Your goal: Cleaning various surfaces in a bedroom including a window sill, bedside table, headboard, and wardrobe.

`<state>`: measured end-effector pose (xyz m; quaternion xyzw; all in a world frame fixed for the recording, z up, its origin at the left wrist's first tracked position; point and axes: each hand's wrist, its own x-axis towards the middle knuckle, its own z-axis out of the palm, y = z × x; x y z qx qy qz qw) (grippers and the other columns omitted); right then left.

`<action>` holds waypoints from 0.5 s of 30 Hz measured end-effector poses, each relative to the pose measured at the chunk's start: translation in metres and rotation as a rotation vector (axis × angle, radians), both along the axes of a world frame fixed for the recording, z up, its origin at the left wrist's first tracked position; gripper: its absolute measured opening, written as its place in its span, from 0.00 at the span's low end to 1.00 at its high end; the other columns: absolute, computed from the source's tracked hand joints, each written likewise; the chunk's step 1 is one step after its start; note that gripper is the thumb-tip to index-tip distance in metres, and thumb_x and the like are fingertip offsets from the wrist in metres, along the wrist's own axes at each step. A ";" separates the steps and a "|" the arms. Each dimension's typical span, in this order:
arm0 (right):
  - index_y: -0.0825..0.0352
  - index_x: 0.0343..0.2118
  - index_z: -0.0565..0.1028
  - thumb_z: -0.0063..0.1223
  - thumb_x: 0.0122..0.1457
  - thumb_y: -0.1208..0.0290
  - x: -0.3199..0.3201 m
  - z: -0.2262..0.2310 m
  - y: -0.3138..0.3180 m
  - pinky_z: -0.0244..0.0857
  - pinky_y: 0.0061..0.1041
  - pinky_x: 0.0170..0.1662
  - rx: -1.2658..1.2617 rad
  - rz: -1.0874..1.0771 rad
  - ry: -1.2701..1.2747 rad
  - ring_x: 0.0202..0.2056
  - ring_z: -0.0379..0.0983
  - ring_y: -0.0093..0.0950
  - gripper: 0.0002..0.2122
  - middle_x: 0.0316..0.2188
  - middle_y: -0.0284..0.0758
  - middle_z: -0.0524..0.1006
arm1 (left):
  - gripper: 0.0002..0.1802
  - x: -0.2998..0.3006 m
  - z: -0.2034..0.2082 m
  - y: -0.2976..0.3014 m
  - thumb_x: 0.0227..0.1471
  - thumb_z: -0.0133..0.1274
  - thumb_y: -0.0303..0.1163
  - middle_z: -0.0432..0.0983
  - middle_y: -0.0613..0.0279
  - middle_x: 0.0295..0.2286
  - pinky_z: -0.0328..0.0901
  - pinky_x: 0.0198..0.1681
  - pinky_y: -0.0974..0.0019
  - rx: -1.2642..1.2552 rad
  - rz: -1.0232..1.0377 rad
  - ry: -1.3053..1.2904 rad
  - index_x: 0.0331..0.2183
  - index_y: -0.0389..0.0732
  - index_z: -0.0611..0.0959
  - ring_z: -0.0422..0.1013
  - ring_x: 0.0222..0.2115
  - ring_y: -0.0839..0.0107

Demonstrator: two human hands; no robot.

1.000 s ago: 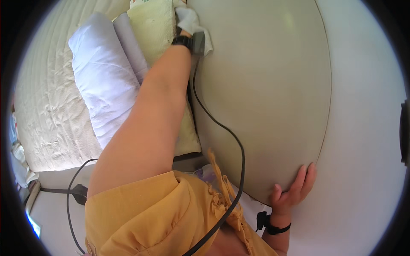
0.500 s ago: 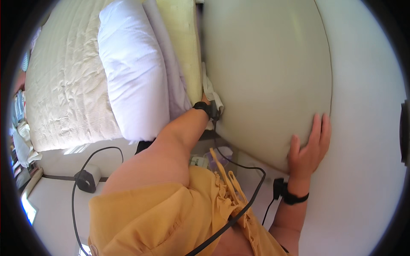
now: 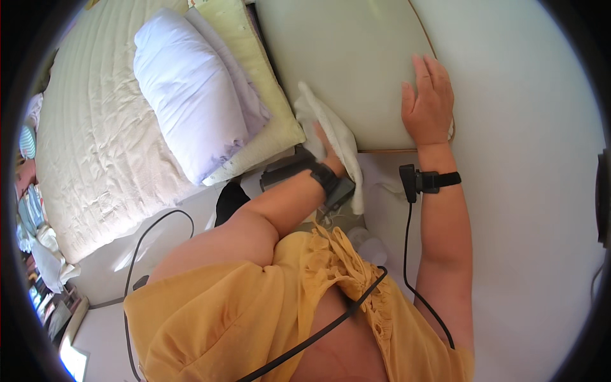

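The left hand (image 3: 328, 149) presses a white cloth (image 3: 331, 137) against the lower edge of the pale headboard (image 3: 337, 57); its fingers are mostly hidden, so I cannot tell whether they grip. The right hand (image 3: 429, 102) lies flat, fingers apart, on the headboard's lower corner. Beside the cloth lie a yellow-green pillow (image 3: 254, 83) and a white pillow (image 3: 184, 89) on the bed (image 3: 89, 127).

The person wears a loose mustard-yellow top with a ruffled edge. Each of the 2 bare forearms carries a black wrist strap with a small black device; thin black cables trail from them.
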<state>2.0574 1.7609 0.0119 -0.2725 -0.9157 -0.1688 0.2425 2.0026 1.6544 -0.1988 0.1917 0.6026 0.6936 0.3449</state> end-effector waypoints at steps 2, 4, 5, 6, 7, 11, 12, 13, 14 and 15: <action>0.64 0.57 0.70 0.59 0.56 0.65 0.000 -0.001 0.001 0.61 0.42 0.59 0.013 0.018 0.018 0.58 0.64 0.44 0.25 0.56 0.41 0.70 | 0.33 -0.030 -0.004 0.010 0.61 0.41 0.51 0.71 0.53 0.54 0.58 0.61 0.60 0.110 -0.043 0.099 0.59 0.38 0.70 0.65 0.56 0.58; 0.64 0.58 0.69 0.59 0.56 0.64 0.003 -0.001 -0.001 0.60 0.42 0.59 -0.024 0.000 0.001 0.58 0.64 0.44 0.26 0.56 0.41 0.70 | 0.34 -0.062 -0.023 0.027 0.61 0.41 0.52 0.70 0.53 0.54 0.58 0.61 0.60 0.154 -0.073 0.158 0.59 0.38 0.70 0.64 0.56 0.58; 0.64 0.58 0.69 0.59 0.56 0.64 0.003 0.000 -0.002 0.60 0.42 0.59 -0.011 -0.005 -0.006 0.58 0.64 0.44 0.26 0.56 0.41 0.70 | 0.34 -0.081 -0.035 0.040 0.61 0.41 0.52 0.70 0.54 0.54 0.58 0.61 0.61 0.166 -0.082 0.188 0.59 0.39 0.70 0.64 0.56 0.58; 0.64 0.58 0.69 0.59 0.56 0.64 0.000 0.001 -0.006 0.60 0.43 0.59 -0.019 -0.029 -0.035 0.58 0.64 0.44 0.26 0.55 0.41 0.70 | 0.34 -0.103 -0.050 0.052 0.61 0.41 0.53 0.70 0.54 0.54 0.58 0.61 0.61 0.150 -0.083 0.205 0.59 0.39 0.69 0.64 0.56 0.58; 0.65 0.59 0.69 0.59 0.56 0.64 -0.001 0.004 -0.009 0.60 0.43 0.59 -0.025 -0.061 -0.066 0.58 0.64 0.44 0.27 0.55 0.42 0.70 | 0.34 -0.123 -0.064 0.069 0.61 0.41 0.53 0.70 0.54 0.54 0.58 0.61 0.61 0.133 -0.079 0.222 0.59 0.39 0.69 0.64 0.56 0.59; 0.64 0.60 0.68 0.59 0.56 0.64 -0.011 0.008 -0.016 0.60 0.43 0.59 -0.059 -0.045 -0.093 0.57 0.65 0.45 0.28 0.55 0.42 0.70 | 0.35 -0.215 -0.121 0.137 0.61 0.40 0.55 0.70 0.55 0.55 0.57 0.62 0.61 0.002 -0.005 0.262 0.60 0.39 0.69 0.64 0.56 0.59; 0.64 0.60 0.68 0.59 0.56 0.64 -0.014 0.008 -0.018 0.60 0.43 0.59 -0.066 -0.054 -0.106 0.57 0.65 0.45 0.28 0.56 0.42 0.70 | 0.36 -0.232 -0.132 0.151 0.61 0.40 0.55 0.70 0.55 0.55 0.57 0.62 0.61 -0.041 0.015 0.263 0.60 0.39 0.69 0.64 0.56 0.59; 0.65 0.60 0.68 0.59 0.56 0.64 -0.018 0.005 -0.018 0.60 0.43 0.59 -0.077 -0.055 -0.116 0.57 0.65 0.45 0.28 0.56 0.43 0.70 | 0.36 -0.251 -0.145 0.160 0.61 0.40 0.56 0.70 0.55 0.55 0.57 0.62 0.61 -0.084 0.037 0.259 0.60 0.39 0.69 0.64 0.56 0.59; 0.65 0.60 0.68 0.59 0.56 0.64 -0.016 0.005 -0.018 0.60 0.43 0.59 -0.071 -0.055 -0.124 0.57 0.65 0.45 0.28 0.56 0.43 0.70 | 0.36 -0.252 -0.153 0.167 0.61 0.40 0.56 0.70 0.55 0.55 0.57 0.62 0.61 -0.122 0.037 0.241 0.60 0.39 0.69 0.63 0.57 0.59; 0.65 0.60 0.68 0.59 0.56 0.64 -0.017 0.004 -0.017 0.60 0.42 0.59 -0.085 -0.057 -0.119 0.57 0.65 0.45 0.28 0.56 0.43 0.70 | 0.36 -0.258 -0.160 0.169 0.61 0.40 0.57 0.70 0.55 0.55 0.57 0.62 0.61 -0.148 0.048 0.228 0.60 0.39 0.69 0.63 0.57 0.59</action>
